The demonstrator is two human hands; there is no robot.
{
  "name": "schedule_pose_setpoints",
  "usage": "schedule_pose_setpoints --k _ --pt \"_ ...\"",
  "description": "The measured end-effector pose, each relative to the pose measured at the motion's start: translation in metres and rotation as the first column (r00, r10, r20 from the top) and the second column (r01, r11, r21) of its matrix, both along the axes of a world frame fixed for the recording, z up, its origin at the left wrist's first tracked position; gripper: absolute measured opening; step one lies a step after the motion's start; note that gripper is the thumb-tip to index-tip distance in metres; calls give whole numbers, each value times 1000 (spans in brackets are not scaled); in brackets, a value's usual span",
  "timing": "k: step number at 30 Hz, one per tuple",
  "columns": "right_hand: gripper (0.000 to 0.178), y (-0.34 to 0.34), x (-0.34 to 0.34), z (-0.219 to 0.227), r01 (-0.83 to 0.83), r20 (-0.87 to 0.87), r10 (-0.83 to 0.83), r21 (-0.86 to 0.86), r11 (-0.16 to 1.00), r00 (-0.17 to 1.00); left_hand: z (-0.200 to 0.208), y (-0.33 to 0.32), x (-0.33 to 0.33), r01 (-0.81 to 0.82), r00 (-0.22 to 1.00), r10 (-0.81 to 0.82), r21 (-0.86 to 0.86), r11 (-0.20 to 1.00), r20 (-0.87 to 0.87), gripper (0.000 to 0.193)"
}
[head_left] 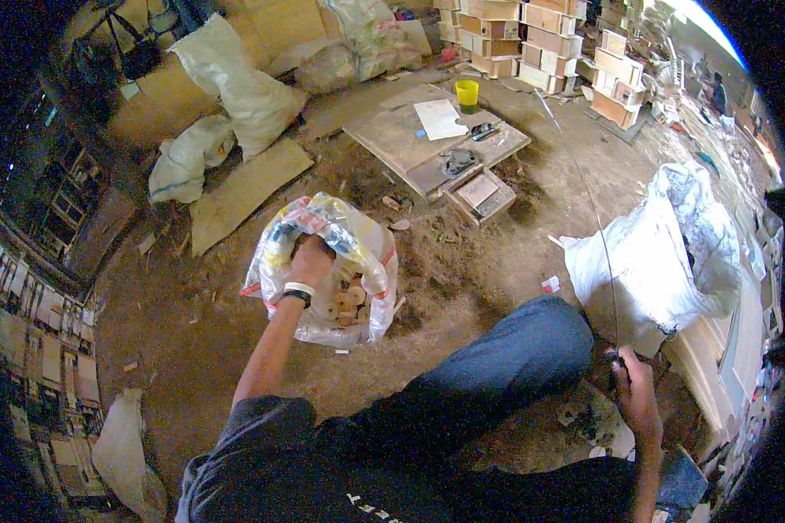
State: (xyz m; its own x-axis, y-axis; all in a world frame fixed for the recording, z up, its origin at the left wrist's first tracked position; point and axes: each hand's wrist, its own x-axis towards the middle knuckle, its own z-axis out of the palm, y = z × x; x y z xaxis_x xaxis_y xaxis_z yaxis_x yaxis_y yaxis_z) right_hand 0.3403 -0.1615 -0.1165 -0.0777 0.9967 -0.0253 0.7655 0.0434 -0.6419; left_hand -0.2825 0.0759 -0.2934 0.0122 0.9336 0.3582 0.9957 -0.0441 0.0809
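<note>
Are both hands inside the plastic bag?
No, the left hand is in the plastic bag; the right hand holds a thin rod.

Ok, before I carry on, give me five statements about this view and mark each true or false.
1. The left hand reaches into the clear plastic bag. True.
2. The bright yellow plastic cup stands on bare ground. False: it is on the flat wooden board.
3. The right hand grips a long, thin rod. True.
4. The bag is empty. False: it holds pale brown wooden pieces.
5. The left wrist is bare. False: it wears a white band and a black band.
</note>
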Motion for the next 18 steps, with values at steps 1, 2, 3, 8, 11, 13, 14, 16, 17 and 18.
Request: schedule_pose_setpoints --k 1,2,3,8,11,13,14,16,17,18 --pt "26 0 1 -4 11 51 -14 43 999 999 -5 -6 3 0 999 -4 -121 993 -32 21" --pt "26 -1 2 -8 14 97 -24 102 995 995 -11 -15 6 -9 998 -7 -254 967 -60 20" --pt "27 -1 4 -10 52 187 -70 101 994 980 -16 -21 6 -68 986 -6 -438 897 -166 27" --pt "28 0 10 -14 11 139 -27 119 993 990 -70 -75 4 -86 977 181 -572 816 111 44" --pt "29 1 11 -13 -16 119 2 118 993 993 -130 -88 8 -6 994 83 -717 697 73 59" --pt "29 2 11 -12 -22 100 10 118 993 995 -178 -94 19 -222 973 220 -580 784 -75 67" --pt "29 3 10 -13 -19 73 11 113 993 997 -201 -100 25 -333 942 306 -485 809 -137 71" --pt "29 4 8 -14 4 12 -5 65 998 1000 -226 -96 7 -199 978 169 -302 932 -123 71" --pt "28 5 7 -16 22 -20 -22 22 999 1000 -233 -88 -2 -155 987 158 -342 927 -20 67" --pt "28 5 6 -17 72 -28 -73 -56 996 997 -236 -84 -11 -127 990 142 -351 928 17 63"
